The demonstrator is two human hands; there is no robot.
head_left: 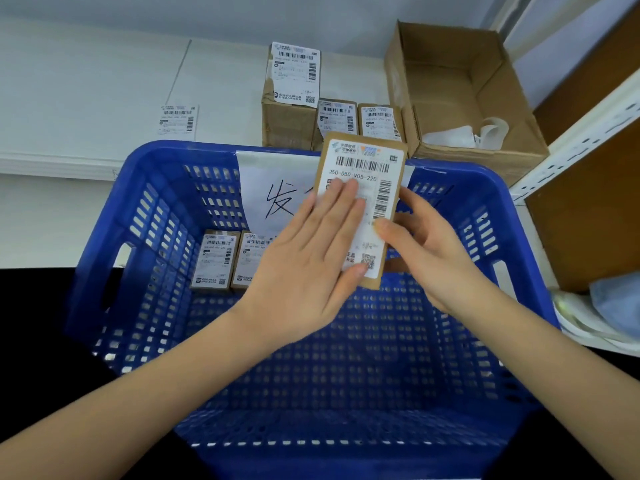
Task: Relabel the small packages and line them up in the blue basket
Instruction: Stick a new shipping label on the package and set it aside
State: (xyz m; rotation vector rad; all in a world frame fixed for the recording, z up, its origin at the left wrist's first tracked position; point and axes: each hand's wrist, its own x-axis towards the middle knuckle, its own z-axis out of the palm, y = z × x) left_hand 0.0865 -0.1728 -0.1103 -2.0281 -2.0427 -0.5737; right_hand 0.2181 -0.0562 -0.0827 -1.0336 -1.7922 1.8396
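Small brown cardboard package (393, 168) with a white paper label (372, 202) on its front is up in the air, over the big blue plastic basket (145, 188) with holes in its walls. Both hands are on it. The left hand (311, 251) lies flat on the label with its fingers straight, pressing the paper down. The right hand (426, 237) holds the package from the right side, with its thumb on the front edge and its fingers tucked behind.

It looks light, because one hand holds it up with ease. The cardboard looks stiff, so it should keep its shape when pushed on. It does not look like it would break, but I cannot tell what is inside. The label paper looks smooth, so fingers may slide on it. The bare brown edges are the best place to hold, so the label stays clean and flat.

Two small brown labelled packages (228, 259) already stand side by side at the far wall of the basket, under a white paper sign (266, 188) with black writing. I think this one should go next to them, standing the same way.

Behind the basket are more small brown boxes with labels (360, 121) and an open brown cardboard box (460, 95).
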